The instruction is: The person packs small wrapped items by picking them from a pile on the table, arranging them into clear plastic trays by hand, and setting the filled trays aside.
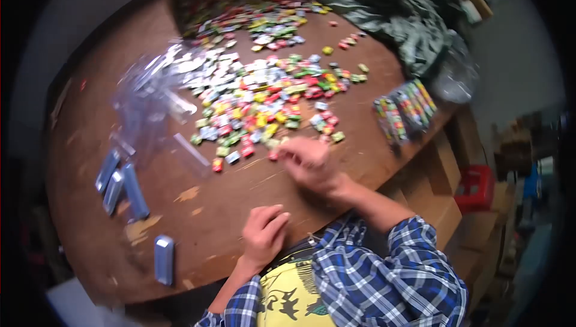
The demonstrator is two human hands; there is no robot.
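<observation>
Small wrapped candies (264, 96) in red, yellow, green and white lie in a wide loose heap on the brown table (240, 189). At the heap's near edge is my right hand (312, 162), slightly blurred, its fingers bent together beside a few candies. Whether a candy is between those fingertips is hidden. My left hand (264, 234) rests at the table's near edge, fingers curled in, with nothing visible in them. Left of the heap lie clear plastic sleeves (147, 96). Several bluish clear plastic cases (164, 260) lie at the table's left side.
Candies spill from an open box (171, 3) at the back. Packs filled with candies (405, 111) lie near the right edge. Beyond are a dark green plastic sheet (390, 9), a clear bag (456, 75), cardboard boxes (441, 207) and a red stool (475, 189).
</observation>
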